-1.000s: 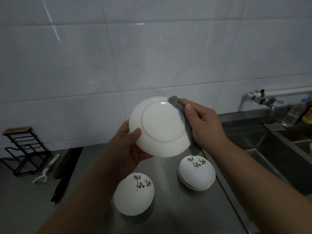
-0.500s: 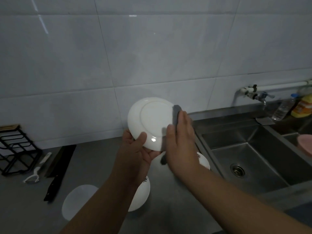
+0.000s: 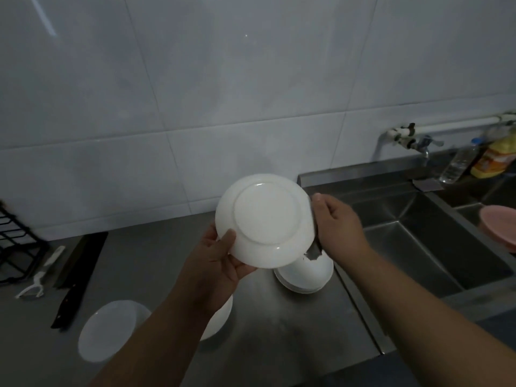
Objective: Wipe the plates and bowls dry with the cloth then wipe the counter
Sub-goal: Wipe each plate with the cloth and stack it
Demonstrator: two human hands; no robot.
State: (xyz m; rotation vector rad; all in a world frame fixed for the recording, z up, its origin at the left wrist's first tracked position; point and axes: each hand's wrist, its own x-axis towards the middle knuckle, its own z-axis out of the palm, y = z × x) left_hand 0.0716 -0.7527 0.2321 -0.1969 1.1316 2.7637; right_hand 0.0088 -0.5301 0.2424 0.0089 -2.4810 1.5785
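since 0.5 s ago the right hand has slid off the plate's back to its right rim, cloth now mostly hidden behind. plate at frame centre, underside to camera, above the bench. left hand fingers grip its lower-left rim, thumb on the back; right fingers curled holding cloth against the rim. stacked bowls just below, another plate lower left.
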